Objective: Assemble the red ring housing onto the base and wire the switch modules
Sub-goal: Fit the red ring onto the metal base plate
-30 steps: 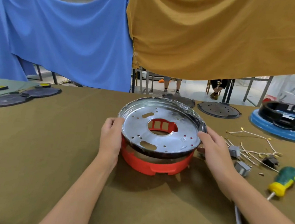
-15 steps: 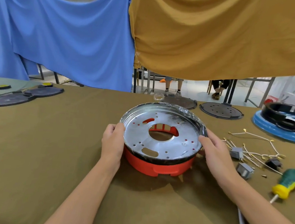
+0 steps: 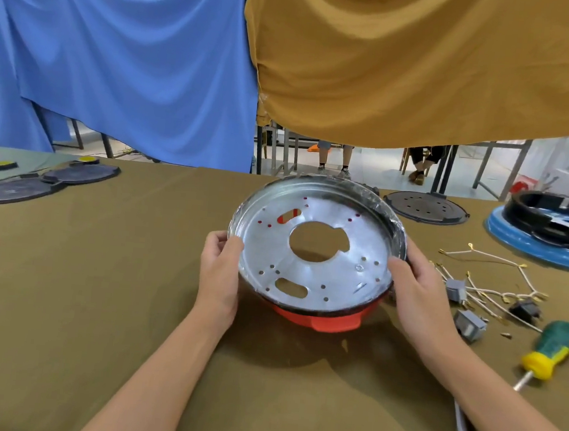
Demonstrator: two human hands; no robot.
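A shiny metal base pan (image 3: 318,280) with a round centre hole and several small holes sits inside the red ring housing (image 3: 329,320). The assembly is tilted up toward me above the olive table. My left hand (image 3: 220,271) grips its left rim and my right hand (image 3: 419,292) grips its right rim. Only the red ring's lower front edge shows. Grey switch modules (image 3: 468,325) and a second one (image 3: 455,289) lie to the right among white wires (image 3: 497,289) with brass terminals. A black switch (image 3: 526,310) lies beside them.
A green-and-yellow-handled screwdriver (image 3: 551,353) lies at the right. A black ring on a blue base (image 3: 546,238) stands at the far right. Dark round plates (image 3: 425,207) and flat dark plates (image 3: 45,180) lie along the back. Blue and mustard cloths hang behind.
Both hands have tipped the pan and red ring toward me, so the pan's inside faces the camera more fully and less red shows. The parts at the right have not moved.
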